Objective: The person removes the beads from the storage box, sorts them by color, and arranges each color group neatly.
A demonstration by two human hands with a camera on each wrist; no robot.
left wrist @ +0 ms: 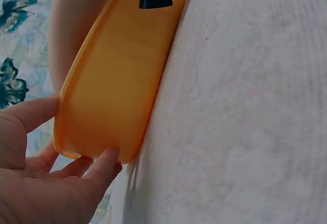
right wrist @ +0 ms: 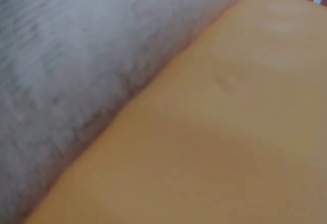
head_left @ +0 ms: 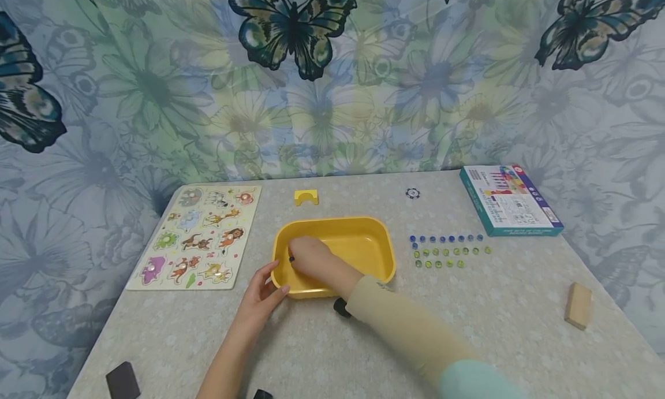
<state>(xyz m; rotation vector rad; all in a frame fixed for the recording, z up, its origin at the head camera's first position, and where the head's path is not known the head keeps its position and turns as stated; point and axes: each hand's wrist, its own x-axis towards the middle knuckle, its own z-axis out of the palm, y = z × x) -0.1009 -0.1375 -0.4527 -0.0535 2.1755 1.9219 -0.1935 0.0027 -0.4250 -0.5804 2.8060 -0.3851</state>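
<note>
A yellow plastic tray [head_left: 358,243] with rounded corners sits mid-table. My left hand [head_left: 260,298] grips its near left corner; in the left wrist view the thumb is at the rim and the fingers [left wrist: 104,168] curl against the outer wall. Reaching down into the tray's left part is my right hand [head_left: 312,260], with a small dark blue bead [head_left: 292,258] at its fingertips. The hand itself hides part of the tray floor. In the right wrist view the tray's outer wall [right wrist: 214,147] fills most of the picture.
Right of the tray lie rows of blue beads [head_left: 443,239] and green beads [head_left: 456,251]. Around them are a boxed game [head_left: 511,202], a gear-shaped disc [head_left: 413,193] and a wooden block [head_left: 578,305]. An animal puzzle board [head_left: 197,237], yellow arch block [head_left: 306,197] and dark block [head_left: 123,380] lie elsewhere.
</note>
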